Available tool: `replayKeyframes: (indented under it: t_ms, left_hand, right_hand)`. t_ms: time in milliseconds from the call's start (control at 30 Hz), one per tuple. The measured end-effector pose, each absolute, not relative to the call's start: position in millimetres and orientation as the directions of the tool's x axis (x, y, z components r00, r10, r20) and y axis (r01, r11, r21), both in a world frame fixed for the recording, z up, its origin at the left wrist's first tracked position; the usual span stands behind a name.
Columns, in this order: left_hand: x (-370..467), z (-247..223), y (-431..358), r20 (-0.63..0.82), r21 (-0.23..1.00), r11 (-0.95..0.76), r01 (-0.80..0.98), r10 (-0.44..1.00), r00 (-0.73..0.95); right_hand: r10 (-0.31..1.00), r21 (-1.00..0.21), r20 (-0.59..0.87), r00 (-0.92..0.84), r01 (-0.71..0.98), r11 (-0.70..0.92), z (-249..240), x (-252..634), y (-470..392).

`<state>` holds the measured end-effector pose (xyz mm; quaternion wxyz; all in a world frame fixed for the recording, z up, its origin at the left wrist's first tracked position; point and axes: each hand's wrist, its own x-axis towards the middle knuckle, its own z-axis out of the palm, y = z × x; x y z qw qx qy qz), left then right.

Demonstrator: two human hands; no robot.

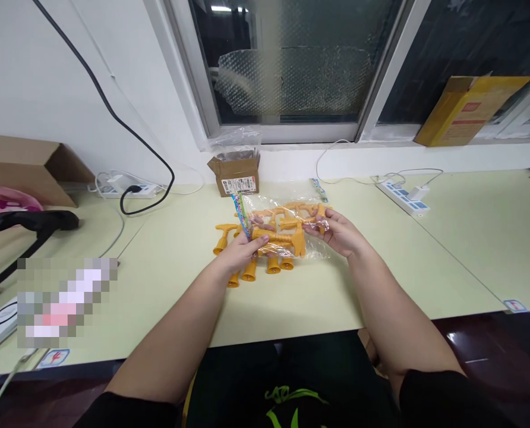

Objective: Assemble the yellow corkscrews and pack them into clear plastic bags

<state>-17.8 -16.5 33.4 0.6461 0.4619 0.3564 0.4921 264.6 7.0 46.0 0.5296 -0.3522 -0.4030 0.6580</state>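
Here's the clear plastic bag with a colourful printed strip (315,246), up between both hands above the pale green bench (425,255)! The left hand (240,254) has its fingers closed on the strip end, thumb lying across an orange plastic hammer-shaped piece (283,239). Over at the far end, the right hand (340,233) grips the bag, fingertips around another orange piece, apparently through the film, though glare makes that hard to call. More orange plastic pieces with flared ends (273,265) poke out below, their upper parts hidden by bag and left hand. Small brown cardboard box (237,178) just behind; open bench to the right, reaching the white power strip (403,198), and bare front edge nearer the body.
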Motion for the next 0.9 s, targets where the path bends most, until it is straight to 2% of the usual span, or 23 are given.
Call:
replayKeyframes:
  t_ms: [100, 233, 367, 700, 900]
  left_hand:
    - [-19.4, 34.1, -16.3, -0.021, 0.967, 0.119, -0.227, 0.919, 0.393]
    - [-21.7, 38.8, -19.5, 0.015, 0.968, 0.086, -0.237, 0.919, 0.393]
    - [-22.1, 43.1, -23.4, 0.017, 0.969, 0.099, -0.225, 0.886, 0.463]
    - [-22.1, 42.2, -26.0, -0.032, 0.965, 0.14, -0.222, 0.902, 0.43]
    - [-17.7, 38.7, -26.6, -0.038, 0.995, 0.064, -0.078, 0.956, 0.292]
  right_hand:
    - [0.951, -0.91, -0.053, -0.305, -0.378, -0.172, 45.8, 263.9, 4.4]
    - [0.901, -0.906, 0.006, -0.433, -0.384, -0.179, 47.5, 263.9, 2.8]
    - [0.849, -0.904, -0.006, -0.529, -0.359, -0.23, 49.2, 263.4, 0.9]
    - [0.861, -0.887, 0.126, -0.493, -0.444, -0.125, 46.2, 252.8, -8.8]
    - [0.885, -0.957, 0.015, -0.466, -0.264, -0.123, 40.9, 247.5, -4.5]
